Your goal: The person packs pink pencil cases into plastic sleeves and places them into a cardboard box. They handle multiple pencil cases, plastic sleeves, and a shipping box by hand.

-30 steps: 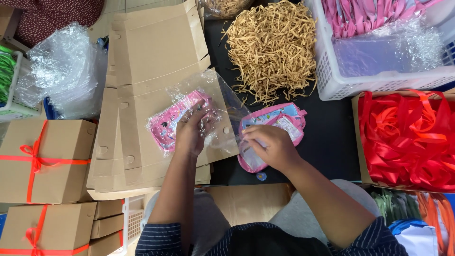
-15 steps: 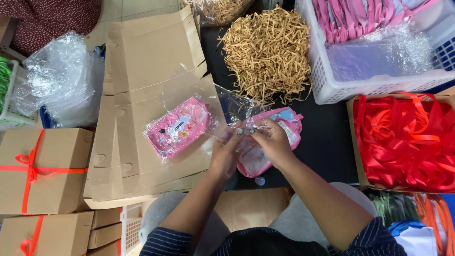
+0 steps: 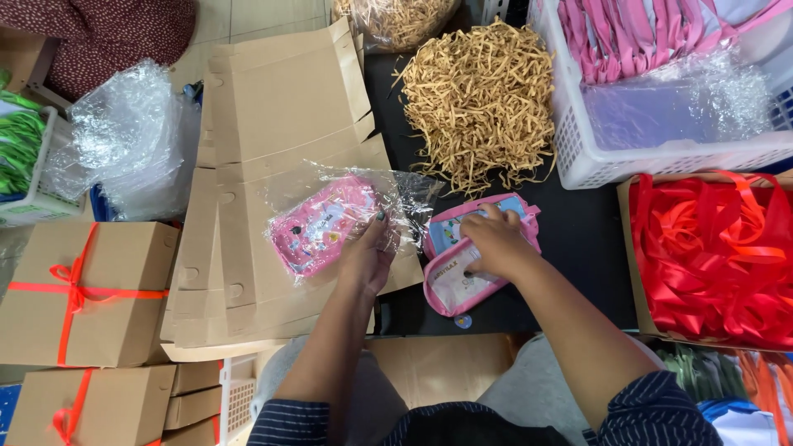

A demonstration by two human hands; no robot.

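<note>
A pink pencil case [image 3: 318, 227] lies inside a clear plastic bag [image 3: 405, 194] on the stack of flat cardboard box blanks [image 3: 281, 107]. My left hand [image 3: 368, 256] rests on the bag's right end, fingers curled over the plastic. My right hand [image 3: 494, 242] presses down on a second pink case [image 3: 450, 285] that lies on the black table, with another pink and blue one [image 3: 442, 233] under it. Whether the left hand grips or only touches the bag is unclear.
A heap of tan shredded paper [image 3: 479, 99] lies behind. A white basket [image 3: 661, 157] of pink items stands at back right, a box of red ribbon [image 3: 710, 256] at right. Brown boxes tied with red ribbon [image 3: 83, 289] and bubble wrap [image 3: 124, 140] sit at left.
Both hands were together at the bag's open end half a second ago. Now the left hand lies on the bagged case and the right has gone down onto the loose pink case.
</note>
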